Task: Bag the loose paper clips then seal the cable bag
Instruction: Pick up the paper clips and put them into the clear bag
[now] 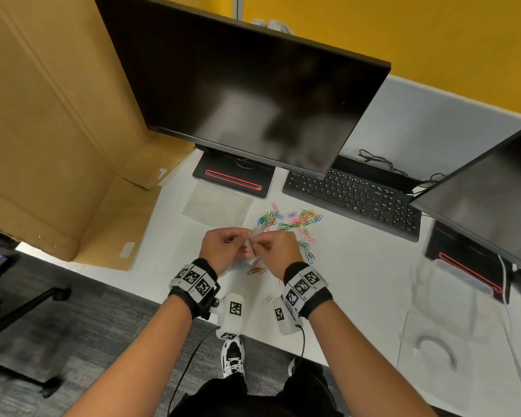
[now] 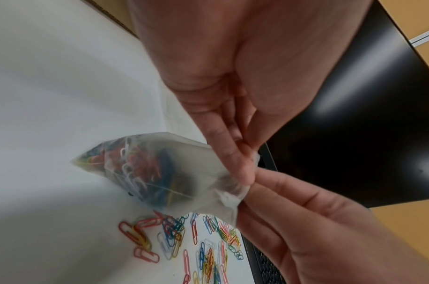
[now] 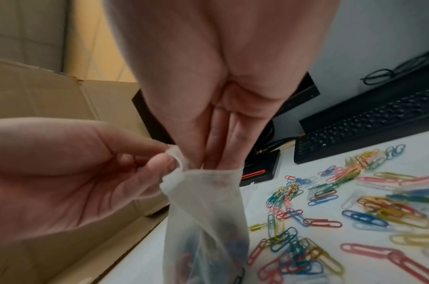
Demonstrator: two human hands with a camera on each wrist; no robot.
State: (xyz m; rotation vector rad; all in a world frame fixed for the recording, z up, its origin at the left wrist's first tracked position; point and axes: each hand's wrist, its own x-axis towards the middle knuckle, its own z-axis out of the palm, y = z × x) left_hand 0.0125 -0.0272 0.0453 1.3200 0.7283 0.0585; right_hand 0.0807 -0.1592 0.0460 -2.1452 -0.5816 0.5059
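Observation:
A small translucent bag (image 2: 160, 173) partly filled with coloured paper clips hangs just above the white desk (image 1: 358, 281). My left hand (image 1: 238, 240) pinches one side of its mouth between thumb and fingertips (image 2: 245, 165). My right hand (image 1: 268, 243) grips the opposite rim, its fingers (image 3: 213, 149) reaching down at the bag (image 3: 203, 221) opening. Loose paper clips (image 1: 292, 221) lie scattered just beyond and right of the hands, seen close up (image 3: 366, 207) beside the bag. The clear cable bag (image 1: 427, 314) with a pale coiled cable lies flat at the desk's right front.
A monitor (image 1: 253, 94) on a black stand and a black keyboard (image 1: 352, 197) sit behind the clips; a second monitor (image 1: 494, 188) is at right. An open cardboard box (image 1: 57, 130) fills the left. Another flat clear bag (image 1: 217, 203) lies before the stand.

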